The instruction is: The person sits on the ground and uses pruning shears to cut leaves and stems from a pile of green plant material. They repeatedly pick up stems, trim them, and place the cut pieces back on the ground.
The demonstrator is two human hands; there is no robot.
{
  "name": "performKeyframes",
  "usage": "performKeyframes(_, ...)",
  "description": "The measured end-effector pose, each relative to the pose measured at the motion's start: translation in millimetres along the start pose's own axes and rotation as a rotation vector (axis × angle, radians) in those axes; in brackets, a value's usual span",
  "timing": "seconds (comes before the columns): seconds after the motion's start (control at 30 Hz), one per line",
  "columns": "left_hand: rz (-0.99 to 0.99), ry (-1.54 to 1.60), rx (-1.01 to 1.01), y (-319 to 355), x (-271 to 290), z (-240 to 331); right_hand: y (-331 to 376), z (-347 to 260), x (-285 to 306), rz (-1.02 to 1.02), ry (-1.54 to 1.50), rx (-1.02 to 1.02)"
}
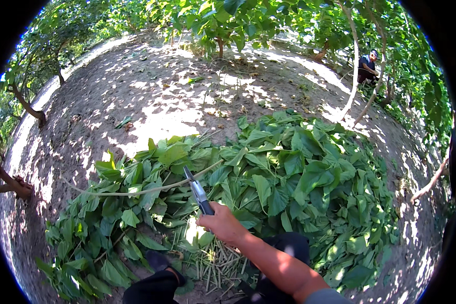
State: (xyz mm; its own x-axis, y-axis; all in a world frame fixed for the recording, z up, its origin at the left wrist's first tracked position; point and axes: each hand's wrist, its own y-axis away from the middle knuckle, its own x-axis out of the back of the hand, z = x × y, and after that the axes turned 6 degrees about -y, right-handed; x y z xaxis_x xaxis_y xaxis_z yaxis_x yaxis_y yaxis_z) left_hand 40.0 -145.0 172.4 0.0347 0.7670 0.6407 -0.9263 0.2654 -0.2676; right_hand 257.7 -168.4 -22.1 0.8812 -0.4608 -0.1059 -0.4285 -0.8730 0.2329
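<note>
My right hand [221, 223] is closed around the handles of a pair of pruning shears [199, 193], whose blades point up and slightly left. A long, thin, bare stem [129, 193] stretches across the leaves and passes at the shears' blades. I cannot tell whether it lies between the blades or beneath them. Large green leafy cuttings [289, 172] are heaped in front of me and spread to both sides. Short cut stem pieces [215, 268] lie in a small pile on the ground between my legs. My left hand does not show.
My dark-trousered legs [154, 289] are at the lower edge. Dappled bare soil [137, 91] stretches beyond the heap. A small leafy tree [221, 45] stands ahead, with slanting trunks [353, 66] at the right and others at the left. Another person [368, 67] is at the far right.
</note>
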Motion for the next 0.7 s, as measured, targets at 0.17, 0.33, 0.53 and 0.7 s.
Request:
performKeyframes(0.17, 0.016, 0.009, 0.244, 19.6, -1.9, -12.4, 1.8, 2.4, 4.3, 0.011, 0.007, 0.023)
performKeyframes(0.33, -0.046, 0.047, 0.031, 12.0, -1.0, -10.8, 3.4, -0.2, -0.1, -0.004, 0.054, 0.058)
performKeyframes(0.53, -0.096, -0.148, -0.030, -1.8, -2.3, -12.0, -3.3, 11.2, -1.2, 0.011, 0.015, 0.054)
performKeyframes(0.7, 0.142, 0.249, 0.332, 47.8, -15.1, -95.8, 3.5, 3.4, 1.7, -0.002, -0.016, 0.010)
